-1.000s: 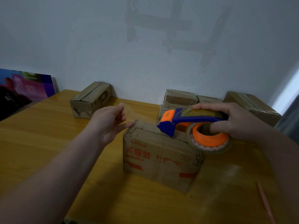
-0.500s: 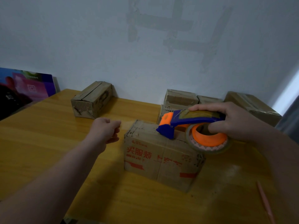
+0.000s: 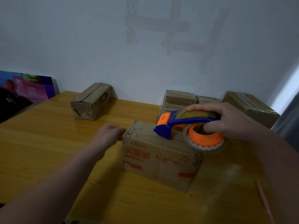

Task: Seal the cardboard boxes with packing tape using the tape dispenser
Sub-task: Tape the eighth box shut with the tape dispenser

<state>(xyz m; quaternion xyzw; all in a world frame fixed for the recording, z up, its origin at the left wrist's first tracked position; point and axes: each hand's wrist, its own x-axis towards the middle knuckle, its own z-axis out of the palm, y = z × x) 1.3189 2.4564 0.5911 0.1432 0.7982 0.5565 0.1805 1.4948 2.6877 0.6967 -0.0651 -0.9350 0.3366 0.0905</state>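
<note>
Taping the cardboard box (image 3: 161, 159): right hand (image 3: 233, 122) grips the tape dispenser (image 3: 186, 122); blurry left hand (image 3: 110, 135), cannot tell. Next, probably pull it across.

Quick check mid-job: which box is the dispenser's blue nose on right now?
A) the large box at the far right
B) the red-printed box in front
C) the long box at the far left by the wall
B: the right hand holds the tape dispenser with its blue nose down on the top of the red-printed box.
</note>
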